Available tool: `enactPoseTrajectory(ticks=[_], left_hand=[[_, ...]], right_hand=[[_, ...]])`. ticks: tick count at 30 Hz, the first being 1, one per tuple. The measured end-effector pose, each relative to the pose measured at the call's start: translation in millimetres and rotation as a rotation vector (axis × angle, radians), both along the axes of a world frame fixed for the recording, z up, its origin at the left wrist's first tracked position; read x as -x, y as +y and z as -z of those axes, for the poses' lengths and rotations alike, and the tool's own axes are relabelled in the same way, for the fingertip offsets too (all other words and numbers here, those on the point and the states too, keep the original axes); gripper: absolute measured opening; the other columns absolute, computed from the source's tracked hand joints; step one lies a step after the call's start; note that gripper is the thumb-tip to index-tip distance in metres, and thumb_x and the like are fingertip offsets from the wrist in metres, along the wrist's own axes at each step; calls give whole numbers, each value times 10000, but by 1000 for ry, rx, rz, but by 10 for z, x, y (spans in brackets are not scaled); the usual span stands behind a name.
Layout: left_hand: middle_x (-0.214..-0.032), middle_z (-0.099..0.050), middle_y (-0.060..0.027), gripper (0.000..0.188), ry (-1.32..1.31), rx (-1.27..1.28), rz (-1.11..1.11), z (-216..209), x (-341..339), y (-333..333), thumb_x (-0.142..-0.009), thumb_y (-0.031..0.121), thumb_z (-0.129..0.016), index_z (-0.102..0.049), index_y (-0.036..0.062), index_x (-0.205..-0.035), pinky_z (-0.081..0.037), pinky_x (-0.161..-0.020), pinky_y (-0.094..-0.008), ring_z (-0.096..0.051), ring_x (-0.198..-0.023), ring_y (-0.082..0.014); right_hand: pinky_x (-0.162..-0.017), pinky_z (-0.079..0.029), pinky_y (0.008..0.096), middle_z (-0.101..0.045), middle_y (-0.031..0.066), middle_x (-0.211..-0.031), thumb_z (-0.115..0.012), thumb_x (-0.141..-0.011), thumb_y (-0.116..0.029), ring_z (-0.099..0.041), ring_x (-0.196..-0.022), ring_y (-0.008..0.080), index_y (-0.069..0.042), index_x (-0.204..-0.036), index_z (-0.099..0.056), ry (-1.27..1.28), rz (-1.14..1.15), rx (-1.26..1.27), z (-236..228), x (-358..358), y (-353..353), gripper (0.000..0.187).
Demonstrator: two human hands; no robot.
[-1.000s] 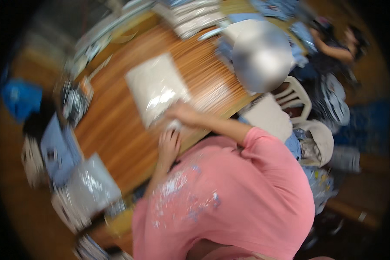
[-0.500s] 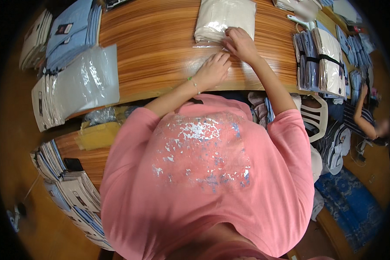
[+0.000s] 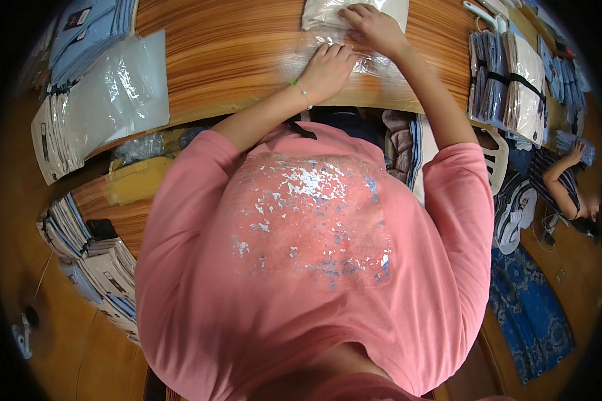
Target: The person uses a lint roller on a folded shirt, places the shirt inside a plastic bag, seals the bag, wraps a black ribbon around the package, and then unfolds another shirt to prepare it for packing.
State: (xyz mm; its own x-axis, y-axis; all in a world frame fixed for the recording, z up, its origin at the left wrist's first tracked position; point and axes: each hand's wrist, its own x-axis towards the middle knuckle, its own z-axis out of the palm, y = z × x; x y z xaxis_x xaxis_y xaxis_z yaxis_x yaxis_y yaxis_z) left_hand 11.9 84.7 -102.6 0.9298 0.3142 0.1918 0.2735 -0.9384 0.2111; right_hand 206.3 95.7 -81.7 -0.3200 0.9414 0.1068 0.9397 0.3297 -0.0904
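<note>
A cream folded garment in a clear plastic bag [image 3: 322,15] lies at the far middle of the table, its top cut off by the view. The loose clear flap [image 3: 376,65] of the bag spreads toward me over the wood. My right hand [image 3: 376,30] rests on the bag's near edge, fingers stretched over it and slightly apart. Lower and to the left, my left hand [image 3: 326,73] lies on the flap with its fingers extended and a little bent. Its thumb side is partly hidden.
Bagged garments [image 3: 117,90] and blue folded shirts [image 3: 80,33] are stacked at left. Strapped garment bundles [image 3: 522,83] stand at the right edge. More piles [image 3: 107,267] and a dark phone-like object [image 3: 101,229] are at lower left. Another person [image 3: 560,180] works at far right.
The bagged garment sits higher in the view, and its clear flap now spreads wider toward me. My left hand has moved onto the flap; my right hand remains at the bag's near edge.
</note>
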Motion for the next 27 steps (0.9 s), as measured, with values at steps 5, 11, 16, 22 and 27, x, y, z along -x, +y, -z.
enactPoseTrajectory(ticks=[5,11,16,22,27], left_hand=[[-1068,-524,-158,364,-113,-109,-153,169,-171,138,-770,254,-547,-557,-14,-1016,-361,-907,-426,-455,-1067,-323],[-1156,-485,-172,618,40,-115,-224,61,-122,177,-782,438,-578,-473,-3,-1201,-329,-946,-469,-428,-1099,-353],[-1246,-459,-172,602,48,59,-140,71,69,48,-809,439,-564,-482,13,-1226,-335,-946,-478,-410,-1153,-373],[-1193,-528,-222,483,56,645,219,-544,431,635,-895,347,-501,-469,17,-1246,-410,-919,-366,-540,-1064,-316],[-1201,-532,-119,396,-326,137,274,-463,-500,1124,-879,337,-513,-529,110,-1203,-400,-916,-404,-503,-1082,-301]], right_hand=[[-755,-478,417,-585,161,-959,-610,-726,-218,-571,-904,332,-101,-1096,-510,104,44,204,-371,28,28,400],[-754,-478,418,-604,171,-967,-610,-735,-186,-582,-882,345,-98,-1121,-530,217,199,171,-365,131,37,404],[-886,-437,391,-486,55,-1227,-697,-687,-235,-483,-1114,275,-169,-1194,-487,61,307,76,-6,176,-70,552],[-858,-392,412,-533,99,-1100,-645,-744,-188,-491,-1034,287,-93,-984,-579,115,369,-436,-14,670,-617,266],[-776,-402,424,-530,116,-970,-598,-734,-123,-501,-923,308,-46,-939,-586,260,382,-216,232,1117,-512,219]])
